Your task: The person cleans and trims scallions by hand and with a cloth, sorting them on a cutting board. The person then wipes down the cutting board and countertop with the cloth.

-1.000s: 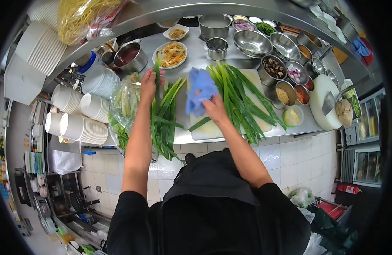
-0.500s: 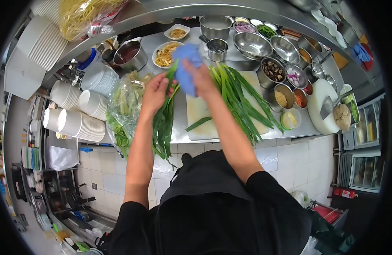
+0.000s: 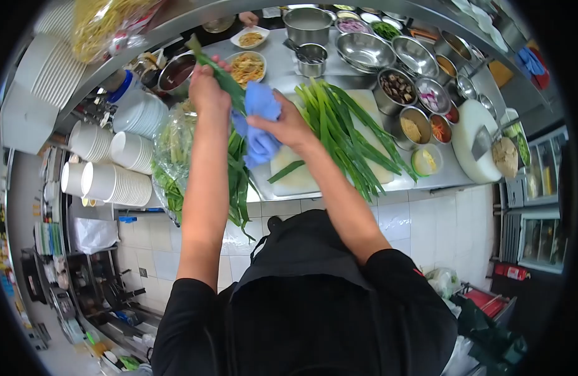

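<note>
Head view, centre: long green leaf held raised above the steel counter, slanting from the upper left down toward the centre of the frame.
Left hand: bare left hand, upper left of centre; fingers curled around the leaf near its upper end, which projects past the grip.
Right hand: bare right hand, centre; thumb in front, gripping a soft light-blue cloth. Hidden fingers cannot be told.
Cloth contact: cloth sits at the lower visible part of the leaf and appears folded about it; exact contact is hidden.
Leaf condition: flat, strap-shaped, dark green, paler at the upper tip; lower end concealed by the cloth.
Wiping progress: judged under way on this leaf, not complete.
Leaf groups: one fanned pile of long green leaves, on the white rectangular cutting board, right of centre; one loose bunch of dark green leaves, left of the board, overhanging the counter edge.
Work remaining: cannot be told with certainty; neither group shows visibly whether it has been wiped.
</note>
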The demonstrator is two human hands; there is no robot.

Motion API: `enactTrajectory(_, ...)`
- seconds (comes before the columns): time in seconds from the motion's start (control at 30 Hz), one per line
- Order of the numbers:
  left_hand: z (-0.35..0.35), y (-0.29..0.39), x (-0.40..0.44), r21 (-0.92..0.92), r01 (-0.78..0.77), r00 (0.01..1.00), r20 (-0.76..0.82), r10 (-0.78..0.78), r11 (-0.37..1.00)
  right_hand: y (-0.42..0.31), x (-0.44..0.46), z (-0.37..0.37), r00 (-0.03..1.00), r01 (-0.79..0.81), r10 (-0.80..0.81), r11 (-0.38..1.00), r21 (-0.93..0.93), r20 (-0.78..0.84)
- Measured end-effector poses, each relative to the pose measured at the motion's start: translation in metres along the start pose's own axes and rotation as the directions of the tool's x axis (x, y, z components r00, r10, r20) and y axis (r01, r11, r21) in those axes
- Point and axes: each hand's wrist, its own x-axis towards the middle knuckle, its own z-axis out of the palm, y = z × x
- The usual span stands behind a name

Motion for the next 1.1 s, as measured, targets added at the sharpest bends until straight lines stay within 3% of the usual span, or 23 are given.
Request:
enactTrajectory(0.03,-0.003,-0.009,0.01,-0.088,0.069,0.993,-0.094,-0.077,0.994,-0.004,-0.015,-0.019,1.0,0.002,-0.002,1.0,-0.001,-0.026)
enactTrajectory(0.1,-0.006,-0.034,0.023,-0.127,0.141,0.98,-0.123,-0.156,0.982,-0.017,-0.058,-0.061,0.995,-0.04,0.081,0.871,-0.491,0.063)
enactTrajectory(0.13,-0.011,-0.05,0.027,-0.165,0.18,0.963,-0.172,-0.208,0.97,-0.024,-0.084,-0.083,0.994,-0.086,0.113,0.793,-0.604,0.007)
enactTrajectory(0.17,-0.018,-0.074,0.026,-0.114,0.239,0.967,-0.06,-0.247,0.964,-0.032,-0.111,-0.104,0.989,-0.13,0.143,0.701,-0.701,-0.041)
enactTrajectory(0.23,-0.029,-0.134,0.022,-0.057,0.335,0.941,0.068,-0.331,0.941,-0.05,-0.162,-0.14,0.97,-0.24,0.17,0.564,-0.79,-0.173)
enactTrajectory(0.27,-0.013,-0.16,0.008,-0.144,0.315,0.945,-0.041,-0.324,0.938,-0.054,-0.185,-0.153,0.928,-0.369,0.144,0.469,-0.803,-0.343)
enactTrajectory(0.3,-0.012,-0.191,0.003,-0.141,0.315,0.943,-0.068,-0.327,0.938,-0.056,-0.205,-0.173,0.931,-0.358,0.121,0.48,-0.801,-0.343)
enactTrajectory(0.33,0.0,-0.194,-0.015,0.234,0.37,0.929,-0.109,-0.354,0.899,-0.056,-0.219,-0.192,0.934,-0.345,0.09,0.493,-0.799,-0.347)
enactTrajectory(0.37,0.008,-0.192,-0.028,0.571,0.393,0.914,-0.156,-0.374,0.721,-0.056,-0.234,-0.205,0.897,-0.408,0.006,0.397,-0.822,-0.442)
enactTrajectory(0.4,-0.008,-0.206,-0.023,0.571,0.395,0.914,-0.162,-0.372,0.72,-0.056,-0.245,-0.213,0.844,-0.483,-0.091,0.301,-0.822,-0.529)
enactTrajectory(0.43,-0.039,-0.233,-0.015,0.881,0.04,0.999,-0.023,-0.041,0.471,-0.061,-0.245,-0.212,0.841,-0.488,-0.089,0.301,-0.819,-0.534)
enactTrajectory(0.47,-0.059,-0.248,-0.009,0.963,-0.268,0.946,0.255,0.198,0.04,-0.069,-0.246,-0.204,0.781,-0.508,-0.194,0.355,-0.784,-0.594)
enactTrajectory(0.53,-0.101,-0.217,-0.007,0.88,-0.422,0.906,0.409,0.106,0.217,-0.077,-0.254,-0.188,0.681,-0.462,-0.355,0.47,-0.752,-0.64)
enactTrajectory(0.57,-0.113,-0.199,-0.01,0.906,-0.335,0.916,0.378,-0.138,0.258,-0.073,-0.255,-0.186,0.66,-0.489,-0.351,0.47,-0.735,-0.664)
enactTrajectory(0.6,-0.122,-0.182,-0.023,0.935,-0.229,0.871,0.32,-0.371,0.27,-0.069,-0.255,-0.184,0.65,-0.425,-0.35,0.569,-0.704,-0.675)
enactTrajectory(0.67,-0.133,-0.159,-0.06,0.946,-0.261,0.675,0.323,-0.664,0.195,-0.058,-0.246,-0.18,0.636,-0.363,-0.347,0.654,-0.664,-0.689)
enactTrajectory(0.7,-0.132,-0.148,-0.085,0.946,-0.256,0.666,0.322,-0.673,0.199,-0.052,-0.239,-0.176,0.675,-0.285,-0.313,0.725,-0.627,-0.668)
enactTrajectory(0.77,-0.125,-0.134,-0.123,0.84,-0.543,0.697,0.442,-0.565,-0.013,-0.044,-0.223,-0.167,0.715,-0.209,-0.284,0.785,-0.583,-0.639)
enactTrajectory(0.83,-0.138,-0.139,-0.118,0.867,-0.497,0.718,0.384,-0.581,-0.04,-0.04,-0.204,-0.156,0.823,-0.201,-0.272,0.683,-0.703,-0.499)
enactTrajectory(0.9,-0.149,-0.134,-0.114,0.897,-0.435,0.746,0.314,-0.587,-0.072,-0.041,-0.184,-0.137,0.848,-0.183,-0.241,0.702,-0.688,-0.472)
enactTrajectory(0.97,-0.15,-0.12,-0.107,0.943,-0.329,0.68,0.278,-0.679,0.057,-0.039,-0.164,-0.121,0.872,-0.157,-0.218,0.724,-0.671,-0.439)
enactTrajectory(1.03,-0.142,-0.115,-0.123,0.922,-0.386,0.711,0.315,-0.628,0.026,-0.035,-0.15,-0.112,0.912,-0.116,-0.234,0.639,-0.761,-0.336)
enactTrajectory(1.1,-0.137,-0.123,-0.149,0.895,-0.445,0.73,0.361,-0.58,-0.003,-0.025,-0.142,-0.107,0.907,-0.099,-0.243,0.672,-0.734,-0.345)
